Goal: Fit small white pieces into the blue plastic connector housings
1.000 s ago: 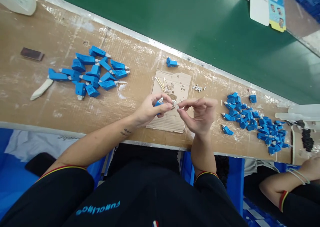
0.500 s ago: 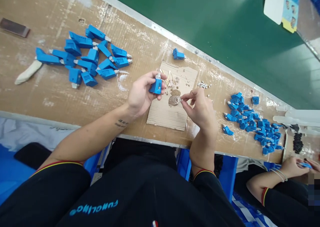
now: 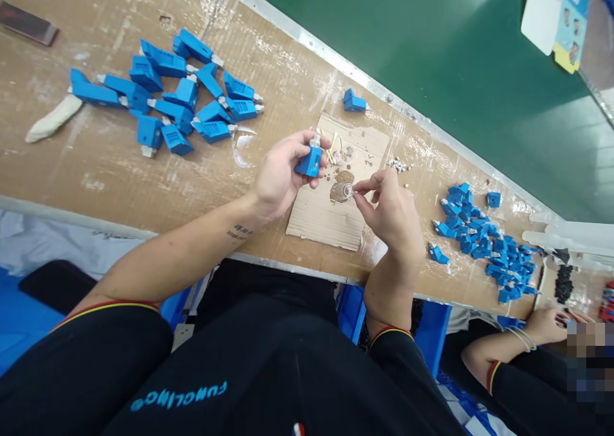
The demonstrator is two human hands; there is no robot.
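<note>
My left hand (image 3: 281, 177) is closed around a small blue plastic part (image 3: 309, 162) with a pale tip, held above a cardboard sheet (image 3: 330, 215). My right hand (image 3: 391, 209) pinches a tiny pale ring-like piece (image 3: 348, 190) between thumb and forefinger, right over a brown smear (image 3: 338, 193) on the cardboard. The two hands are a few centimetres apart. Thin wooden sticks (image 3: 330, 147) lie at the far end of the cardboard.
A group of longer blue assembled parts (image 3: 177, 100) lies to the left, a heap of small blue parts (image 3: 489, 247) to the right, one lone blue part (image 3: 355, 100) by the green conveyor belt (image 3: 432, 52). Tiny grey pieces (image 3: 398, 163) sit nearby. Another person's hand (image 3: 544, 324) works at the right.
The hands have come apart: my left hand lifted the blue part away leftward, and my right hand lowered the small ring piece toward the brown smear on the cardboard.
</note>
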